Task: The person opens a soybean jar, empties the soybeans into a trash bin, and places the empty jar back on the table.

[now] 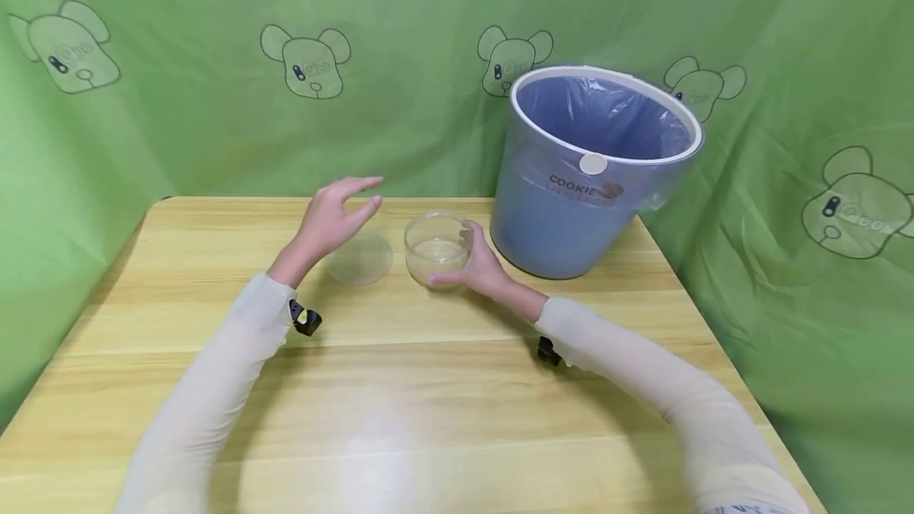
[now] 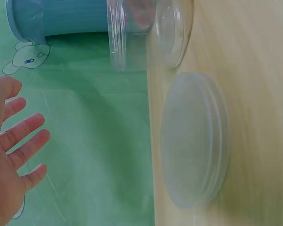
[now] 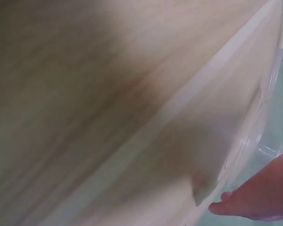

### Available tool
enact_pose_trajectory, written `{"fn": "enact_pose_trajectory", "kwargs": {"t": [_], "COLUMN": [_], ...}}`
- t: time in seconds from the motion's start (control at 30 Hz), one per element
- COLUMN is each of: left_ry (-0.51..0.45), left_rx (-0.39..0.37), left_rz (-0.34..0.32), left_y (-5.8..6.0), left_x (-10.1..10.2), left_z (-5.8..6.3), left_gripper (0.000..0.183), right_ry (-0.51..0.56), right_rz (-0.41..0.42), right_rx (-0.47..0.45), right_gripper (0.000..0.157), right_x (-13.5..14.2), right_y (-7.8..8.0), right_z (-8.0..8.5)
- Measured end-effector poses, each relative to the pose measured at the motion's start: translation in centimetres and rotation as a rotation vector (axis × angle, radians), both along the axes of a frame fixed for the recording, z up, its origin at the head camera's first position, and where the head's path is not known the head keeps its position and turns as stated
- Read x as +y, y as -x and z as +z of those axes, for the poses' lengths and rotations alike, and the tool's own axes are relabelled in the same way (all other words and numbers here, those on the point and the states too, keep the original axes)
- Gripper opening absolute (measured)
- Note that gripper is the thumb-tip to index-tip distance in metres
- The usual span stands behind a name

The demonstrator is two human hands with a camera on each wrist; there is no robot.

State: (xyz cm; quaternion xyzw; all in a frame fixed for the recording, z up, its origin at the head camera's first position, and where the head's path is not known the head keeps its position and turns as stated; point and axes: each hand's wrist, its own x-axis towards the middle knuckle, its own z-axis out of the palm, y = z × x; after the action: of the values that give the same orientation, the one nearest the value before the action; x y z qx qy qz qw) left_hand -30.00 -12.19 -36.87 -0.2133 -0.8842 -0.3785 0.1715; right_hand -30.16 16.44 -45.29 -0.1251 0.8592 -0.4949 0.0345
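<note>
A clear round container (image 1: 427,254) with no lid on it stands upright near the table's back edge. My right hand (image 1: 484,266) grips its right side, thumb along the front and fingers round the back. Left of the container, a translucent round lid (image 1: 360,260) lies flat on the table, its stepped rim plain in the left wrist view. Above and behind that lid my left hand (image 1: 332,220) hovers with fingers spread, touching nothing. In the right wrist view only part of the right hand (image 3: 259,193) shows at the edge.
A blue bin (image 1: 557,220) with a white rim and a clear plastic liner stands at the back right, close to my right hand. The light wooden table (image 1: 400,395) ends at a green printed curtain (image 1: 407,125) behind and at both sides.
</note>
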Motion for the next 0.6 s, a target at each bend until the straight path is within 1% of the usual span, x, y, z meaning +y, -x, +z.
{"fn": "enact_pose_trajectory", "kwargs": {"t": [0.07,0.13,0.2,0.37,0.5,0.6], "left_ry": [0.004,0.01,0.012,0.005,0.008,0.016], "left_rx": [-0.007,-0.007,-0.009,-0.013,-0.015,-0.02], "left_rz": [-0.003,-0.005,-0.004,-0.001,-0.004,-0.007], "left_y": [-0.1,-0.2,-0.2,0.1,0.3,0.3], "left_x": [-0.2,-0.3,-0.4,-0.5,-0.4,-0.4], "left_z": [-0.2,-0.5,-0.6,-1.0,-1.3,-1.3], "left_gripper": [0.04,0.04,0.04,0.04,0.04,0.041], "right_ry": [-0.001,-0.013,-0.019,-0.002,-0.016,-0.081], "right_rz": [-0.01,-0.02,-0.028,-0.028,-0.01,0.026], "right_rx": [-0.031,-0.043,-0.046,-0.033,0.005,0.081], "right_gripper": [0.131,0.133,0.135,0.137,0.14,0.143], "right_x": [-0.3,-0.5,-0.7,-0.7,-0.4,-0.1], "right_y": [0.0,0.0,0.0,0.2,0.3,0.5], "right_z": [-0.2,-0.4,-0.5,-0.3,0.2,1.6]}}
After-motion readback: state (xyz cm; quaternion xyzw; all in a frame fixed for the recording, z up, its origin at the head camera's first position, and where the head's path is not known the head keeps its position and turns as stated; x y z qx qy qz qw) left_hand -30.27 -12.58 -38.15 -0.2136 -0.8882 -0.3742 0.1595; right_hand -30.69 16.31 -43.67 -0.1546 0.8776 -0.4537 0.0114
